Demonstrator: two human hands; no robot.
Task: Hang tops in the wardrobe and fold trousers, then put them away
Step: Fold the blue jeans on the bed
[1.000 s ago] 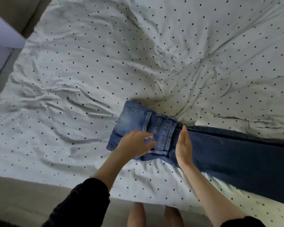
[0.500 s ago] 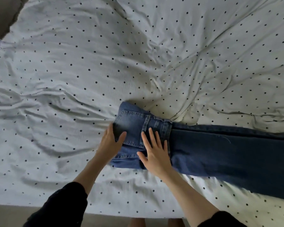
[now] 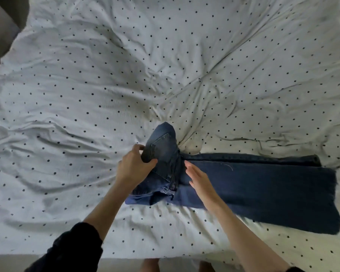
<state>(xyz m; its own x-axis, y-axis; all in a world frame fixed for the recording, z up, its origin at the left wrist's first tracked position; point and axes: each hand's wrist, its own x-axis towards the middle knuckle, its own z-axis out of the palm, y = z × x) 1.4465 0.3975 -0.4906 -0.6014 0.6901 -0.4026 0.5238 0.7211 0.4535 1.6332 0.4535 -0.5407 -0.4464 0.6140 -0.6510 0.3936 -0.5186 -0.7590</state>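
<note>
Clearly, the fold of the jeans [image 3: 243, 185] is under way on the bed [image 3: 86, 95], near its front edge. The left hand [image 3: 134, 167] has its grip closed round the folded waist end: the thumb lies on the denim and the fingers curl under it, so this thick part is lifted and turned up from the sheet. I judge that it is held this way so it can be rolled or laid over toward the legs of the trousers.

The right hand [image 3: 200, 181] holds nothing. Its fingers are straight and together, resting on or just above the dark cloth right beside the raised part; the blur does not let me say if they really press. Probably it marks the line of the next fold and keeps the legs flat.

The 2 legs lie one on the other and stretch to the right, the hems well apart from both hands. On the soft, wrinkled sheet the cloth could slip out of line, so the flat hand seems useful there.
</note>
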